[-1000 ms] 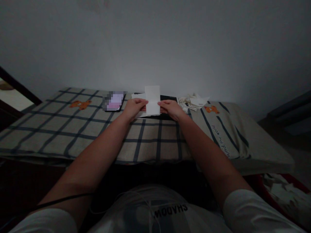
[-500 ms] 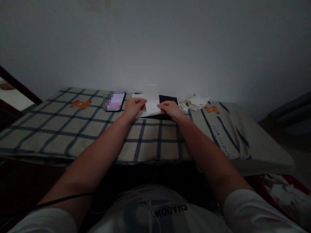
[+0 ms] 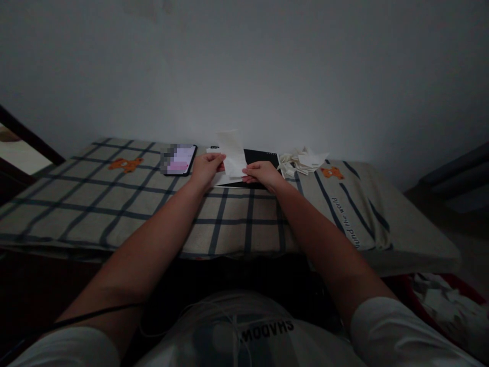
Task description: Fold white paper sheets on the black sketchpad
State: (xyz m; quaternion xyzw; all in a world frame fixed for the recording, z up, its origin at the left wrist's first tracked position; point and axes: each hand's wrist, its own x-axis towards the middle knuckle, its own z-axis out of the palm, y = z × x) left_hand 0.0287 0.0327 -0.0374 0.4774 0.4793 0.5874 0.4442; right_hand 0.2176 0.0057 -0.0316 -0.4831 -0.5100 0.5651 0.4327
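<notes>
Between my two hands is a white slip of paper (image 3: 231, 153), its top end standing up and leaning a little left. My left hand (image 3: 207, 167) pinches its left edge between thumb and fingers. At its lower right corner, my right hand (image 3: 263, 174) is closed on the paper too. Beneath the hands lies a flat black board or folder (image 3: 263, 159), with a white sheet (image 3: 222, 179) on its left part. Any print on the slip is too faint to read.
A phone (image 3: 179, 160) with a lit screen lies left of the board. To the right is a loose pile of paper slips (image 3: 304, 161). A checked cloth (image 3: 153, 204) covers the table against the wall. At lower right stands a red bin (image 3: 468, 288) full of papers.
The slip has tilted left at the top and turned slightly. Both hands have shifted a little to the left with it, still holding its edges.
</notes>
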